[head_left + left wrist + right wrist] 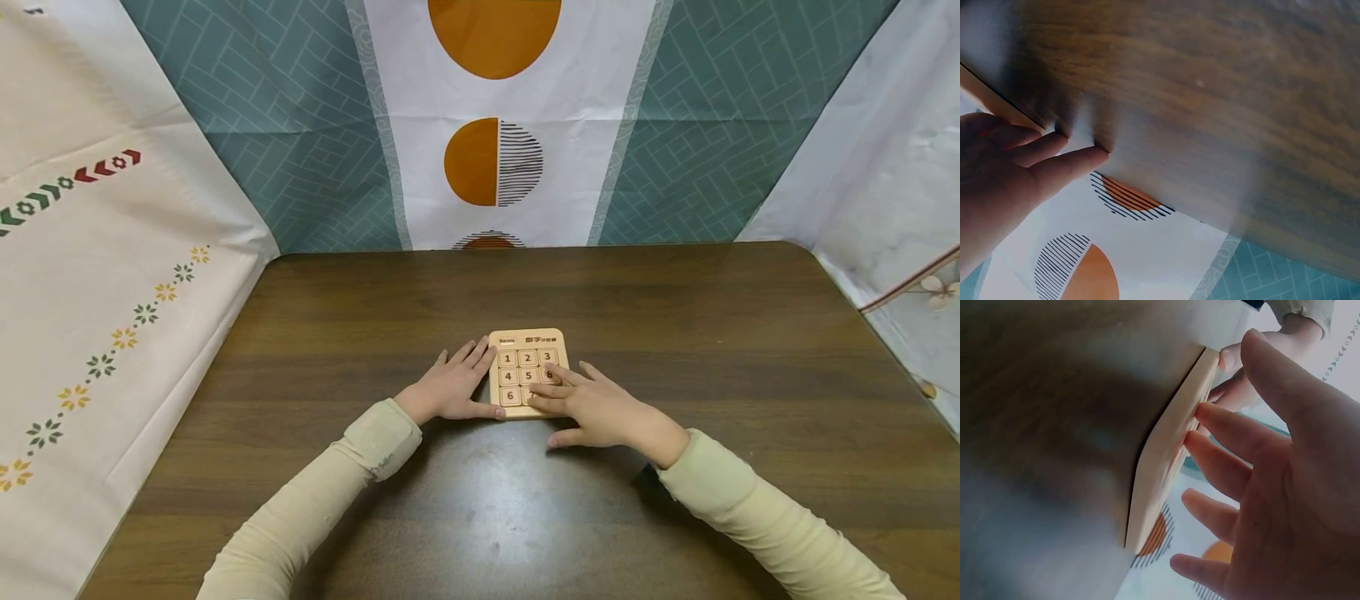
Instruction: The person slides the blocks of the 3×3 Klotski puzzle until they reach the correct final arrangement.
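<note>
A light wooden number slide puzzle [528, 340] lies flat on the dark table, its numbered tiles set in rows under a printed top strip. My left hand [452, 387] rests at its left side, fingers stretched along that edge and thumb at the lower left corner. From the right, my right hand [600, 408] reaches over the board with fingers spread, its fingertips touching tiles in the right part and hiding the lower right ones. In the right wrist view, two fingertips meet the top of the puzzle [1166, 450], while the other fingers and thumb stand off it.
The brown wooden table [360, 308] spreads around the puzzle on all sides. Behind its far edge hangs a green and white cloth [585, 167] with orange circles. A cream cloth [90, 317] with flower patterns hangs at the left, and a pale one [892, 167] at the right.
</note>
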Tool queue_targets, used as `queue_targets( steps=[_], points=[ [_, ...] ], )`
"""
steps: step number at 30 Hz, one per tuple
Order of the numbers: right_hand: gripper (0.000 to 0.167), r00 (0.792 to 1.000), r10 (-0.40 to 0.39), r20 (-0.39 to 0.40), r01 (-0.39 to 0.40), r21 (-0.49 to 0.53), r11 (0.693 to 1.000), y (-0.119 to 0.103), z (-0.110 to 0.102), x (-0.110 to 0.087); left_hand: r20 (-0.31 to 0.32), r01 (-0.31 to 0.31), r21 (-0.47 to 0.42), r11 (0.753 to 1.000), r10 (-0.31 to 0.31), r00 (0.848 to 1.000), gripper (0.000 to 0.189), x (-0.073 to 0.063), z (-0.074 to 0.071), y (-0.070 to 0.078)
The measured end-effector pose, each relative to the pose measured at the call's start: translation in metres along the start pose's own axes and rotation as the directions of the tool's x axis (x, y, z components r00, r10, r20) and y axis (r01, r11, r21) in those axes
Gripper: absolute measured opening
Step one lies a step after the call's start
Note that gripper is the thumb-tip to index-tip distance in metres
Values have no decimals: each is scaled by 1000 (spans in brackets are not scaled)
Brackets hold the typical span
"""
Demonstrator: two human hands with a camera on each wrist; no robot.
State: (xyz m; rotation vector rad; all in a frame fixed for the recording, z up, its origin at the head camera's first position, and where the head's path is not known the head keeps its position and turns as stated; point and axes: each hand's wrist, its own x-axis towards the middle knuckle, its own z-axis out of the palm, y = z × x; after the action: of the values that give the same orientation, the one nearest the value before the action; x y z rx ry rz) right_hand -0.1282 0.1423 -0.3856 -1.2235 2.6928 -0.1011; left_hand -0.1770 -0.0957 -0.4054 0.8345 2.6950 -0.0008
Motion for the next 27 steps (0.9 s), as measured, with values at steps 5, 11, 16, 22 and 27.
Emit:
queue_targets(
  steps=[5,11,16,22,27],
  points=[
    [62,1000,10,-13,-9,8,1000,7,0,-7,-6,-4,3,1000,4,1000,103,1,1,0],
    [60,999,40,2,-40,30,999,13,-2,-18,-3,-3,2,1000,3,1000,103,1,2,-1],
    [61,1000,7,-26,-7,8,1000,7,-5,-13,0,0,4,1000,0,1000,104,1,2,-1],
    [65,997,-68,-26,68,-11,998,-8,-2,10,2,2,-4,1000,-2,1000,102,0,1,-1],
    [65,998,-65,1,65,-21,998,-12,-1,17,4,3,-9,1000,-3,1000,102,0,0,-1]
  ],
)
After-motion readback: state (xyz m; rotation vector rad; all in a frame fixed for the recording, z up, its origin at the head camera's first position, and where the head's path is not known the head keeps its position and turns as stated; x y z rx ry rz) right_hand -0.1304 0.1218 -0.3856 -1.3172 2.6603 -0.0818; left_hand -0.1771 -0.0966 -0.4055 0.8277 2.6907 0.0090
